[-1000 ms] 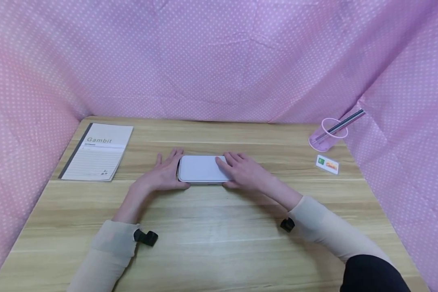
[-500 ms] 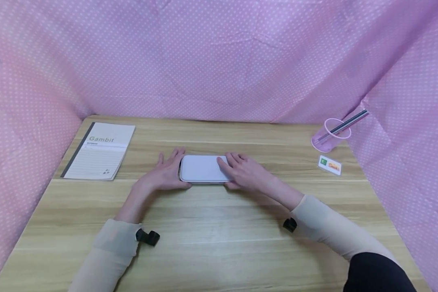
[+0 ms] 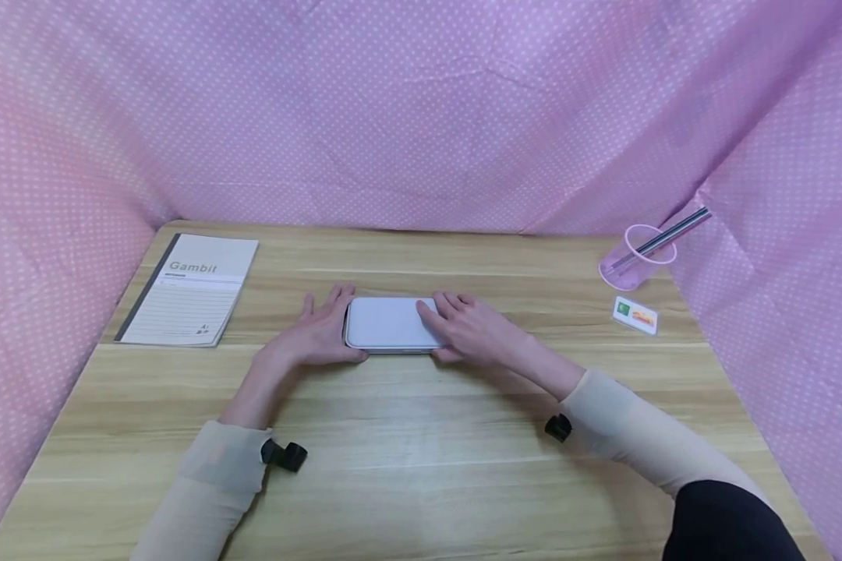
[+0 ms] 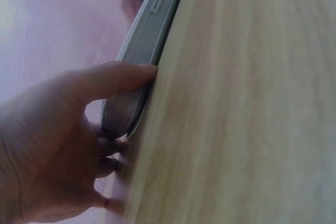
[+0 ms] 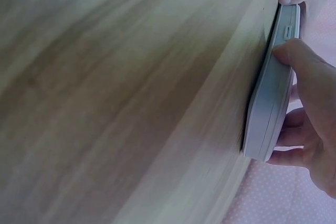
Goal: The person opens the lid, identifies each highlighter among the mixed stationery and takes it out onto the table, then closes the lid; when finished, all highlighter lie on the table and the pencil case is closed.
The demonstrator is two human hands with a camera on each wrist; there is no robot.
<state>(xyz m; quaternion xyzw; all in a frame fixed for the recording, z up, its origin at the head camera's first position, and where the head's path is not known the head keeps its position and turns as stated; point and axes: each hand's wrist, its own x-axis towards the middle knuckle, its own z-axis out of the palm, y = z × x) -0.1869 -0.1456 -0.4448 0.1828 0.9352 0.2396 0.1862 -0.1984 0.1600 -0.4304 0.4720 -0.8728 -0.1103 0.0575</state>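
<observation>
A flat white case (image 3: 389, 323) with rounded corners lies lengthwise on the wooden table, between both hands. Its grey front side (image 4: 137, 51) carries a small slot-like catch in the left wrist view. My left hand (image 3: 316, 333) holds the case's left end, thumb along the front side and fingers spread behind the end. Around the right end my right hand (image 3: 475, 331) grips it, thumb against the front and one finger over the top. In the right wrist view, the other fingers of that hand (image 5: 310, 114) reach behind the case (image 5: 266, 114).
A notebook (image 3: 189, 292) marked Gambit lies at the back left of the table (image 3: 421, 467). At the back right stands a pink transparent cup (image 3: 620, 269) with dark sticks (image 3: 673, 231) leaning out. A small printed card (image 3: 635, 315) lies before it. Pink dotted cloth (image 3: 421, 117) surrounds the table.
</observation>
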